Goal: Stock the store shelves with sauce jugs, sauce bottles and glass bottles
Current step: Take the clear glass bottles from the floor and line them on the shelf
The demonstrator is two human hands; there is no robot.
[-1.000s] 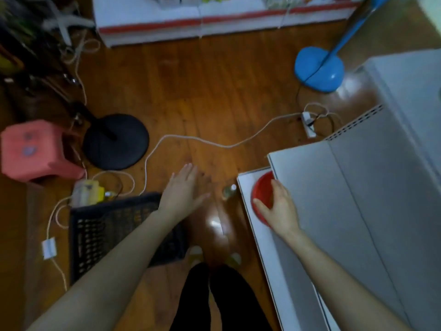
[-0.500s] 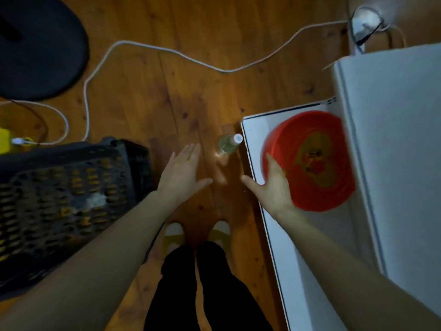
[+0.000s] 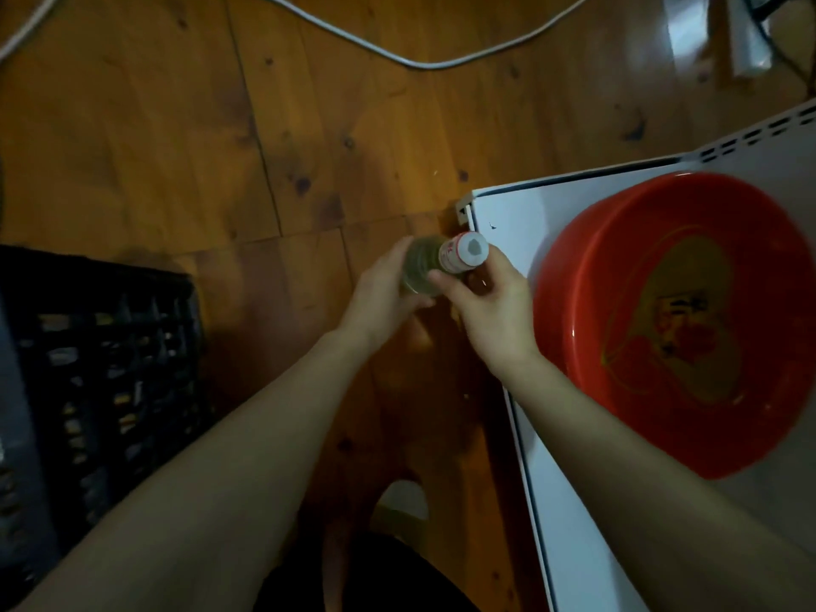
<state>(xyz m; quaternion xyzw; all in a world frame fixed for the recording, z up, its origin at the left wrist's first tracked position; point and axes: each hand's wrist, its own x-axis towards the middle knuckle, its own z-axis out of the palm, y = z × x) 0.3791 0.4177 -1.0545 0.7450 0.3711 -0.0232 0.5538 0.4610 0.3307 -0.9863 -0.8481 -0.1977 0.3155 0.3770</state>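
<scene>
Just off the far-left corner of the white shelf [image 3: 503, 231], over the wooden floor [image 3: 176, 148], a small glass bottle [image 3: 426, 269] was held between both hands. The left hand [image 3: 379, 298] was wrapped round the clear body, its fingers curled about the far side. The right hand [image 3: 490, 302] pinched the neck just beneath the white-and-red cap [image 3: 471, 250]. Whether the base rested on the floor was hidden by the hands.

The bottle was judged rigid, smooth and breakable. If filled, as the pale tint suggested, it would be fairly heavy for its size. A grip round the body was judged soundest, with the neck merely steadied. The cap alone was considered a poor hold, since the glass could slip free above hard boards.

A red basin [image 3: 569, 276] stood on the shelf, just right of the hands. A black crate [image 3: 101, 337] was seen at the left, and a white cable [image 3: 415, 64] lay across the far floor.
</scene>
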